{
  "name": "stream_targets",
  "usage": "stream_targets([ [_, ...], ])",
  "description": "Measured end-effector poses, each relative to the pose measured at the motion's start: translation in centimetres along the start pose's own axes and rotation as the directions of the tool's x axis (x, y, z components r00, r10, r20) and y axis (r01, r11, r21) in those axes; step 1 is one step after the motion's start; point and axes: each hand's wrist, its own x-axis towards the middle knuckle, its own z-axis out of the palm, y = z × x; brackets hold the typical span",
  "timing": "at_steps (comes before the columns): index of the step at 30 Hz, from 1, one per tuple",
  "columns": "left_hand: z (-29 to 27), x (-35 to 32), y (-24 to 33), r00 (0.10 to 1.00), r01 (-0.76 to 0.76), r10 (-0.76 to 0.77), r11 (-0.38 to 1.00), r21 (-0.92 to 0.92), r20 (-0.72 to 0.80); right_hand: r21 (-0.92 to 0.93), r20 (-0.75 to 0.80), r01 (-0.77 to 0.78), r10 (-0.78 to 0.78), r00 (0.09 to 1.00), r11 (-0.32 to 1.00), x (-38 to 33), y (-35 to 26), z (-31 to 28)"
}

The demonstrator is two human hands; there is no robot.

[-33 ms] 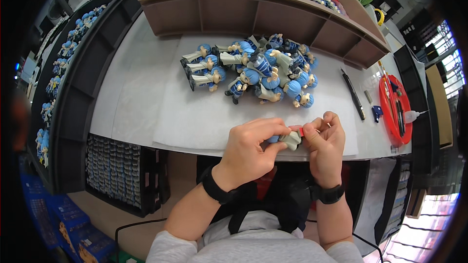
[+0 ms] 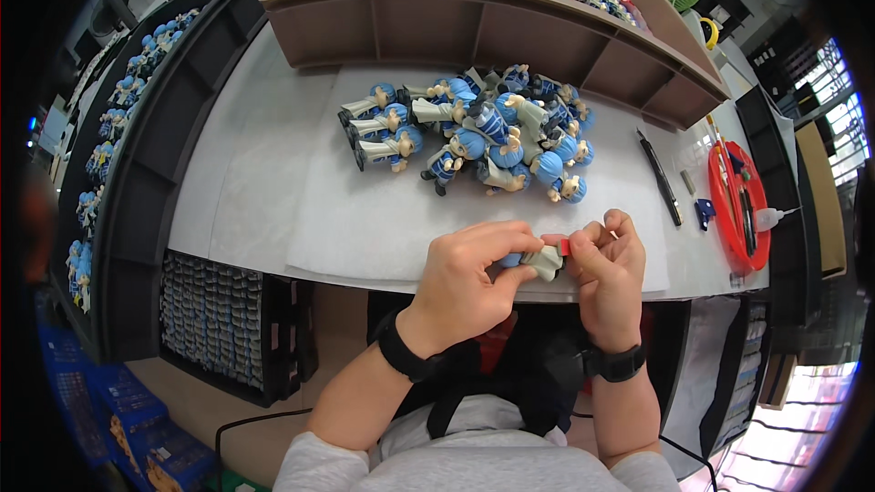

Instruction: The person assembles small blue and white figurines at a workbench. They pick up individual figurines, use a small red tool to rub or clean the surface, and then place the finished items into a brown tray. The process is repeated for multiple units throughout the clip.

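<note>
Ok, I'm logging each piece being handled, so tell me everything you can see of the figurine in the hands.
The figurine is a small toy figure, plastic by its look, with a blue head and a grey-green body, like those in the pile on the table. It lies roughly sideways just above the table's near edge, mostly hidden. The left hand pinches its head end, the right hand its other end. A small red piece shows at its upper edge between the fingertips.

Blue-haired grey figurine (image 2: pixel 540 261); red tray (image 2: pixel 726 210); black wristbands (image 2: pixel 401 357); white table (image 2: pixel 273 173)
</note>
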Motion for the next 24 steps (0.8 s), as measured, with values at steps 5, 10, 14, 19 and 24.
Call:
stream_targets([
  [5, -0.1, 0.0, -0.1, 1.000, -0.029, 0.029, 0.999, 0.032, 0.007, -0.144, 0.174, 0.279, -0.253, 0.952, 0.950, -0.6, 1.6, -0.6],
  [10, -0.1, 0.2, 0.1, 0.999, -0.038, 0.037, 0.998, 0.055, 0.027, -0.108, 0.063, 0.170, -0.164, 0.984, 0.979, -0.4, 1.2, -0.4],
  [14, -0.4, -0.1, -0.1, 0.999, -0.016, 0.015, 0.999, 0.039, 0.036, -0.204, -0.058, 0.203, -0.219, 0.974, 0.958, 0.3, 0.7, -1.2],
  [19, -0.4, 0.1, 0.2, 0.999, -0.011, 0.011, 1.000, 0.002, 0.030, -0.397, -0.157, 0.225, -0.308, 0.938, 0.890, 1.4, -1.4, -3.3],
  [24, -0.3, 0.1, 0.2, 1.000, -0.010, 0.010, 1.000, -0.010, 0.028, -0.727, -0.073, 0.210, -0.377, 0.923, 0.654, 1.6, -1.2, -4.4],
])
